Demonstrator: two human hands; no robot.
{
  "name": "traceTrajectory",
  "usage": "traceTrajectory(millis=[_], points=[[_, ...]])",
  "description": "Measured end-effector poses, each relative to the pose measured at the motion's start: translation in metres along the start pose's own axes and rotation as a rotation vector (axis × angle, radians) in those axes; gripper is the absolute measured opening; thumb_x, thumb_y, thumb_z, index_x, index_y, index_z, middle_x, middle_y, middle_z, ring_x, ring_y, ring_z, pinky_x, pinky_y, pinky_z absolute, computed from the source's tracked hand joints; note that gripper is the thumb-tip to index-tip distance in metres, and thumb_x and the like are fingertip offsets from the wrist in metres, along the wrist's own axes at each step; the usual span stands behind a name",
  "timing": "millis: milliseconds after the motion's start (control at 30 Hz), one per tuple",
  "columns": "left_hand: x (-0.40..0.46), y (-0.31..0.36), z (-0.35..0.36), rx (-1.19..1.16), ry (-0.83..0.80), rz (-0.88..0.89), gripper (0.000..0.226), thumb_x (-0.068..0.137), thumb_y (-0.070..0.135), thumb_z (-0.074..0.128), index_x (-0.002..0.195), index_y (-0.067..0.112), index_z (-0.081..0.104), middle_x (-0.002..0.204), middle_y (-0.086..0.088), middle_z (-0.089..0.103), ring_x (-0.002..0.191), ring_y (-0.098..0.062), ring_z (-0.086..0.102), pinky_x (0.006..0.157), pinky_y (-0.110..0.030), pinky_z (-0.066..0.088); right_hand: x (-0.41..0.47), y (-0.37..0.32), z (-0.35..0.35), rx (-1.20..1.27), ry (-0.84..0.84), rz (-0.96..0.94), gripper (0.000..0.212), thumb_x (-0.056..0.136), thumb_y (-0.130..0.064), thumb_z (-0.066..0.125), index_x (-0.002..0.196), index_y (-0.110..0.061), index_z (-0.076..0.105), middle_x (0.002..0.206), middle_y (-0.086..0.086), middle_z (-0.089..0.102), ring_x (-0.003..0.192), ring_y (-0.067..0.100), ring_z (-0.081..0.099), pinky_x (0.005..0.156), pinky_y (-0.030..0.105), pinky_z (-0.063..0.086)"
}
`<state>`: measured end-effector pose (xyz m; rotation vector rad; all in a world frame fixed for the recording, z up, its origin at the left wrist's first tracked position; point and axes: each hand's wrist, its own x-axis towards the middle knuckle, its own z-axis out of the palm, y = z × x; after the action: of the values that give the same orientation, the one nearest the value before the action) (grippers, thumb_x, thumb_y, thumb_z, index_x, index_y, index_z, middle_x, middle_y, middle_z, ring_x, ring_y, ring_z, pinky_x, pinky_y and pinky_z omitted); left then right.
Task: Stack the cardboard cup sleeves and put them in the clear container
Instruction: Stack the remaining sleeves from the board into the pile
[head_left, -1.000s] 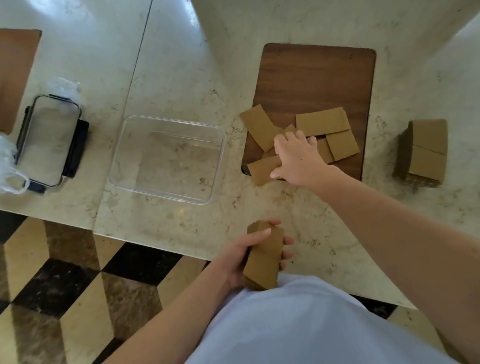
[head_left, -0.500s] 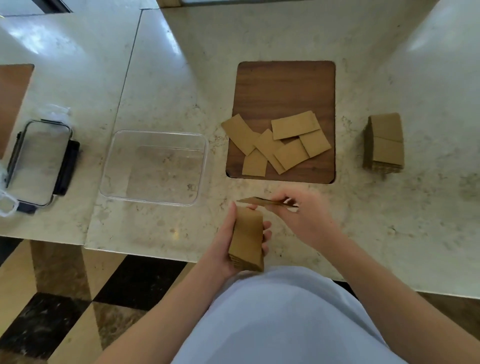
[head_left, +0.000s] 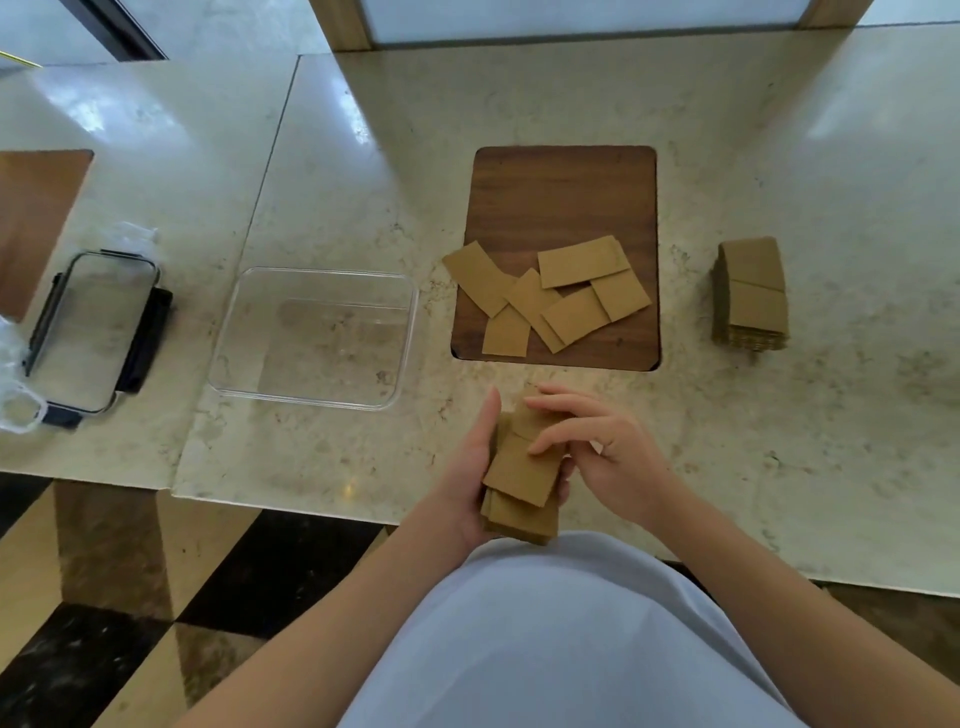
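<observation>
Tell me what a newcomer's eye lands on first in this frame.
Probably the two hands at the near counter edge: the left hand grips a stack of cardboard sleeves while the right hand presses on the top one. Next, the loose sleeves scattered on the dark wooden board beyond, with the empty clear container to its left. A finished stack sits alone further right.

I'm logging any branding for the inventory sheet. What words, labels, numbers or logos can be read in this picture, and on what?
None can be read: the loose sleeves, the stack in the left hand, the far stack, the clear container and the lid show no print.
</observation>
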<state>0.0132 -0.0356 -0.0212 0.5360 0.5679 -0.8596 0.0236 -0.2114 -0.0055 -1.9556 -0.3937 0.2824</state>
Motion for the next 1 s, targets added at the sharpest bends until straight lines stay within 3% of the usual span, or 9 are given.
traceTrajectory(millis=[100, 200, 267, 333, 467, 600, 767, 900, 1000], points=[[0.005, -0.001, 0.0, 0.004, 0.012, 0.031, 0.067, 0.078, 0.071, 0.07, 0.109, 0.012, 0.078, 0.096, -0.018, 0.071, 0.077, -0.029, 0.07, 0.068, -0.041, 0.06, -0.001, 0.0, 0.006, 0.223, -0.032, 0.125, 0.056, 0.074, 0.034, 0.039, 0.063, -0.01, 0.071, 0.124, -0.005, 0.07, 0.134, 0.002, 0.054, 0.086, 0.02, 0.053], [0.007, 0.003, -0.002, -0.003, 0.021, 0.027, 0.068, 0.077, 0.072, 0.068, 0.107, 0.012, 0.079, 0.097, -0.019, 0.071, 0.076, -0.029, 0.069, 0.068, -0.04, 0.061, 0.0, 0.002, 0.011, 0.353, -0.005, 0.168, 0.054, 0.083, 0.033, 0.036, 0.065, -0.009, 0.064, 0.112, -0.004, 0.076, 0.127, 0.006, 0.062, 0.065, 0.034, 0.062], [0.008, 0.005, -0.003, -0.025, 0.018, 0.027, 0.065, 0.08, 0.07, 0.065, 0.113, 0.015, 0.078, 0.098, -0.018, 0.071, 0.076, -0.028, 0.069, 0.068, -0.04, 0.061, 0.004, 0.004, 0.013, 0.398, 0.01, 0.208, 0.05, 0.088, 0.03, 0.034, 0.068, -0.006, 0.061, 0.098, -0.005, 0.08, 0.12, 0.008, 0.067, 0.063, 0.045, 0.061], [0.008, 0.006, -0.003, -0.037, 0.011, 0.033, 0.059, 0.084, 0.061, 0.069, 0.127, 0.021, 0.067, 0.099, -0.017, 0.069, 0.076, -0.028, 0.068, 0.068, -0.04, 0.061, 0.01, 0.005, 0.012, 0.449, 0.026, 0.257, 0.046, 0.089, 0.028, 0.035, 0.071, -0.005, 0.06, 0.09, 0.0, 0.08, 0.111, 0.013, 0.072, 0.059, 0.044, 0.058], [0.018, 0.013, 0.004, -0.002, 0.032, 0.005, 0.061, 0.083, 0.045, 0.082, 0.136, 0.026, 0.059, 0.096, -0.013, 0.062, 0.078, -0.025, 0.062, 0.072, -0.042, 0.057, 0.046, 0.019, -0.013, 0.212, 0.187, 0.291, 0.031, 0.088, 0.011, 0.048, 0.087, -0.012, 0.069, 0.089, -0.003, 0.075, 0.089, 0.017, 0.072, 0.079, 0.039, 0.061], [0.035, 0.027, 0.019, 0.017, 0.081, 0.094, 0.039, 0.082, 0.05, 0.079, 0.104, 0.019, 0.066, 0.094, -0.014, 0.061, 0.076, -0.027, 0.062, 0.07, -0.043, 0.059, 0.104, 0.053, -0.044, -0.287, 0.268, 0.42, 0.021, 0.092, -0.011, 0.062, 0.112, -0.016, 0.064, 0.115, 0.001, 0.06, 0.107, 0.02, 0.059, 0.096, 0.041, 0.053], [0.052, 0.054, 0.029, -0.05, 0.095, 0.16, 0.058, 0.081, 0.071, 0.063, 0.096, 0.015, 0.062, 0.099, -0.019, 0.064, 0.075, -0.032, 0.062, 0.063, -0.042, 0.059, 0.156, 0.082, -0.067, -0.576, 0.251, 0.61, 0.068, 0.087, -0.047, 0.073, 0.143, -0.018, 0.046, 0.149, 0.011, 0.041, 0.136, 0.036, 0.039, 0.11, 0.053, 0.039], [0.053, 0.067, 0.024, -0.143, 0.015, 0.099, 0.049, 0.085, 0.055, 0.074, 0.112, 0.017, 0.062, 0.11, -0.02, 0.063, 0.085, -0.03, 0.064, 0.068, -0.041, 0.059, 0.191, 0.084, -0.08, -0.659, -0.053, 0.493, 0.08, 0.089, -0.042, 0.073, 0.156, -0.035, 0.032, 0.164, 0.004, 0.027, 0.148, 0.037, 0.018, 0.115, 0.062, 0.026], [0.053, 0.07, 0.019, -0.118, -0.017, 0.104, 0.034, 0.095, 0.032, 0.07, 0.127, 0.025, 0.061, 0.116, -0.021, 0.06, 0.09, -0.031, 0.064, 0.071, -0.043, 0.057, 0.215, 0.083, -0.087, -0.845, -0.254, 0.443, 0.079, 0.087, -0.044, 0.075, 0.155, -0.034, 0.035, 0.154, 0.009, 0.038, 0.141, 0.038, 0.027, 0.109, 0.06, 0.028]])
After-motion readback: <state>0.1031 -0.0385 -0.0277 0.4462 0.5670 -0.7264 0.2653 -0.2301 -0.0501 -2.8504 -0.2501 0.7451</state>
